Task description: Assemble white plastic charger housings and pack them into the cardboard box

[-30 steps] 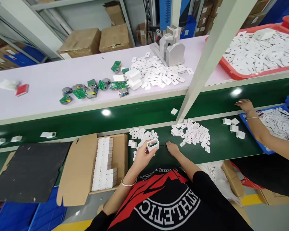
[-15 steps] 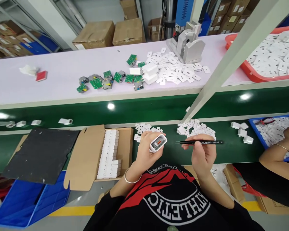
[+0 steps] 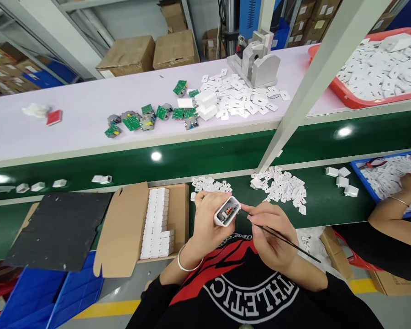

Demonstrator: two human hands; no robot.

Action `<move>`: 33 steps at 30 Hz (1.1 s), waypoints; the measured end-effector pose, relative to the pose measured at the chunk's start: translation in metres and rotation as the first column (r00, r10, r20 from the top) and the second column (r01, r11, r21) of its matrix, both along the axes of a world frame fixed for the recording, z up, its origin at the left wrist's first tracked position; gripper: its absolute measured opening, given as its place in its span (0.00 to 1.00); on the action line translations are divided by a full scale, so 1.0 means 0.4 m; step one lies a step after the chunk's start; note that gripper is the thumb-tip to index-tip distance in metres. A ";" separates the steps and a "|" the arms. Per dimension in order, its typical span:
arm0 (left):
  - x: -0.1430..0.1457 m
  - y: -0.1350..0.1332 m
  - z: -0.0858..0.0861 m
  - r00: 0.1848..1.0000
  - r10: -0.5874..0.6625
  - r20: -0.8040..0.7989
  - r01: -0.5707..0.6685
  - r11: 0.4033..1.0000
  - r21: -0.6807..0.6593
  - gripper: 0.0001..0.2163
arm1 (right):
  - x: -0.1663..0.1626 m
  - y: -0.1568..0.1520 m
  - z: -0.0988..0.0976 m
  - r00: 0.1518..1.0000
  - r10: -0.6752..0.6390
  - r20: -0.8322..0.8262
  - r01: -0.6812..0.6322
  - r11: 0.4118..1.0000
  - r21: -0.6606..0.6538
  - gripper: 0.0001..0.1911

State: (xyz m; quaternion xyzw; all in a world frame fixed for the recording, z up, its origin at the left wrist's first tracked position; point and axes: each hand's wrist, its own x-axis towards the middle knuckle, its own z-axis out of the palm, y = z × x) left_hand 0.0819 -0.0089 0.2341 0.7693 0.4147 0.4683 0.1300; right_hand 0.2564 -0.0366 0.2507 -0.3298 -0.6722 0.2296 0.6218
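Note:
My left hand (image 3: 205,224) is closed round a small white charger housing (image 3: 227,212), its open end turned towards me with an orange part inside. My right hand (image 3: 272,235) pinches thin black tweezers (image 3: 287,243), whose tip points at the housing's open end. Both hands are held close together just above the green belt (image 3: 320,201), in front of my chest. Two heaps of small white plastic covers (image 3: 282,187) lie on the belt just beyond my hands.
A cardboard box (image 3: 157,224) with rows of white housings sits left of my hands, beside a black sheet (image 3: 58,228). The white upper shelf carries green circuit boards (image 3: 147,116), more white covers and a grey fixture (image 3: 256,64). Another person's arm (image 3: 397,212) reaches into a blue bin at right.
My right hand picked the tweezers up off the belt, then swung them round so the tip points at the housing. My left hand tilted the housing and drew it nearer.

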 end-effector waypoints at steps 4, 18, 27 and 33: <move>0.001 -0.007 0.001 1.000 0.002 -0.005 -0.002 1.000 0.001 0.20 | 0.006 -0.005 0.006 0.999 0.018 0.033 -0.018 1.000 0.023 0.21; 0.008 -0.010 0.002 0.996 0.037 -0.079 -0.036 0.999 0.016 0.19 | 0.003 -0.009 -0.002 0.997 -0.047 0.059 0.044 0.998 0.044 0.20; 0.007 -0.012 -0.001 0.999 0.014 -0.031 -0.014 1.000 0.006 0.20 | -0.003 -0.008 -0.016 0.999 -0.044 -0.013 0.044 0.999 0.005 0.20; 0.009 -0.008 0.001 1.000 0.006 -0.006 -0.005 1.000 0.014 0.21 | -0.008 -0.006 -0.023 0.998 -0.016 -0.067 0.013 0.999 -0.043 0.18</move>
